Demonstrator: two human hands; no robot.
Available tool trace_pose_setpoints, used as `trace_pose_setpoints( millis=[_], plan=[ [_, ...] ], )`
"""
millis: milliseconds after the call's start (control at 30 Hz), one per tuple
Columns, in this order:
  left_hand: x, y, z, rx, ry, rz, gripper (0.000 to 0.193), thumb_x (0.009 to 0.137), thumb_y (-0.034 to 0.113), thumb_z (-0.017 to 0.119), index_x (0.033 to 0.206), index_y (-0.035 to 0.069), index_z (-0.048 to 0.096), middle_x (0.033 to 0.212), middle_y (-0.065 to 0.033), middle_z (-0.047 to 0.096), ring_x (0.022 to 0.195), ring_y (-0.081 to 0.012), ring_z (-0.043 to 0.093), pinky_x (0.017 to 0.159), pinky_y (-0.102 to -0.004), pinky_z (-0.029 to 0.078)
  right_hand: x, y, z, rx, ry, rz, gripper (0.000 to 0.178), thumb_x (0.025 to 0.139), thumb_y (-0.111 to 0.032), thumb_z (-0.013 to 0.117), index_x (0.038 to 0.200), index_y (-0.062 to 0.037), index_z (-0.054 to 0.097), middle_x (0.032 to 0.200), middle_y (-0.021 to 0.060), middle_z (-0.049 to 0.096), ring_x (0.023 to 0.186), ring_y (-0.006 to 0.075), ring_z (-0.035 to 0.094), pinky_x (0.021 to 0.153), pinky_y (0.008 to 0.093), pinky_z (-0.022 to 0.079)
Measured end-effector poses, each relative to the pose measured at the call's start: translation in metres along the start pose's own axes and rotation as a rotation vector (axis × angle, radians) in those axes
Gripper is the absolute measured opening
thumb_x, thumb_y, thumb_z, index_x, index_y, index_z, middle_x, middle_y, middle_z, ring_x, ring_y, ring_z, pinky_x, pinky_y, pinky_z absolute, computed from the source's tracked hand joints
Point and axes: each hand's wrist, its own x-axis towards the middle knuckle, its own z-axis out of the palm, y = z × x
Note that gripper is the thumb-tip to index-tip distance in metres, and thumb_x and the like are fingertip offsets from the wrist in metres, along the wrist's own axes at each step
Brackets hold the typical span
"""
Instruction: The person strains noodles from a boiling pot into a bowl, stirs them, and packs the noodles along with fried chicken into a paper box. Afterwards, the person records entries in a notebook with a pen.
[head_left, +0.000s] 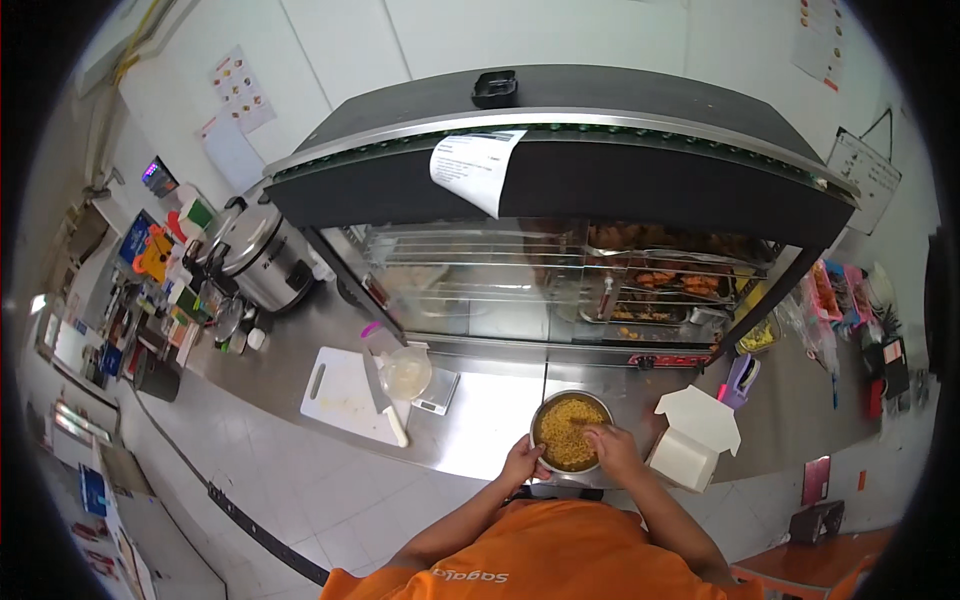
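Observation:
A round metal bowl [536, 413] stands at the counter's front edge, right in front of me. Yellow-brown grainy food, perhaps noodles or rice, [566, 424] fills much of it. My left hand [523, 461] grips the bowl's near left rim, thumb on top. Over the right side of the bowl, my right hand [612, 449] has its fingers drawn together at the food; whatever they hold is too small to make out. Just right of that hand sits an open white takeaway box [684, 458], its lid folded back.
Left of the bowl lie a white cutting board [340, 400], a knife [384, 392], a clear plastic container [406, 374] and a scale [437, 393]. Behind stands a glass-fronted food warmer [480, 285]. A purple stapler-like tool [739, 382] lies beyond the box; a large cooker [262, 258] is far left.

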Motion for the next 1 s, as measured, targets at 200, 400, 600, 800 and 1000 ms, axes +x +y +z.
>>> trace_pose_setpoints(
  millis=[200,400,600,800,1000],
  plan=[
    [0.005,-0.005,-0.012,0.018,-0.053,0.063,0.033,0.106,0.018,0.049,0.137,0.008,0.044,0.09,-0.0106,0.071,0.052,-0.0168,0.066,0.047,-0.0283,0.059,0.008,0.054,0.011,-0.142,0.02,-0.067,0.019,0.099,-0.018,0.06,0.101,-0.0005,0.068,0.087,0.0175,0.07,0.08,0.0351,0.069,0.074,0.0413,0.055],
    [0.002,-0.006,-0.004,-0.045,-0.062,0.043,0.03,0.106,0.017,0.049,0.135,0.008,0.044,0.089,-0.0102,0.069,0.051,-0.0161,0.064,0.047,-0.0286,0.058,-0.046,0.056,0.021,0.326,0.123,0.725,0.033,0.107,-0.023,0.048,0.091,0.0006,0.064,0.071,0.0085,0.067,0.054,0.0141,0.06,0.05,0.0286,0.048],
    [0.015,0.002,0.019,-0.018,-0.126,0.073,0.025,0.104,0.014,0.052,0.125,0.002,0.044,0.07,-0.0092,0.059,0.044,-0.0173,0.056,0.045,-0.0348,0.056,-0.051,0.022,-0.007,0.35,0.203,0.78,0.032,0.107,-0.023,0.048,0.096,0.0009,0.066,0.068,0.0052,0.066,0.054,0.0092,0.058,0.05,0.0254,0.047],
    [0.017,0.08,0.097,0.203,-0.281,0.23,0.026,0.105,0.023,0.055,0.121,0.005,0.045,0.068,-0.0064,0.059,0.039,-0.0138,0.05,0.04,-0.0318,0.053,-0.071,-0.004,-0.081,0.241,0.489,0.671,0.028,0.102,-0.023,0.058,0.11,0.0006,0.071,0.083,0.0096,0.073,0.065,0.0162,0.065,0.065,0.0295,0.052],
    [0.058,0.095,0.197,0.495,-0.61,0.35,0.013,0.106,0.017,0.048,0.11,0.004,0.044,0.072,-0.0091,0.061,0.044,-0.0171,0.059,0.042,-0.0293,0.051,-0.133,0.021,-0.121,0.341,0.734,0.853,0.028,0.102,-0.018,0.059,0.118,0.0015,0.069,0.096,0.0101,0.076,0.073,0.0103,0.063,0.068,0.0258,0.054]
  ],
)
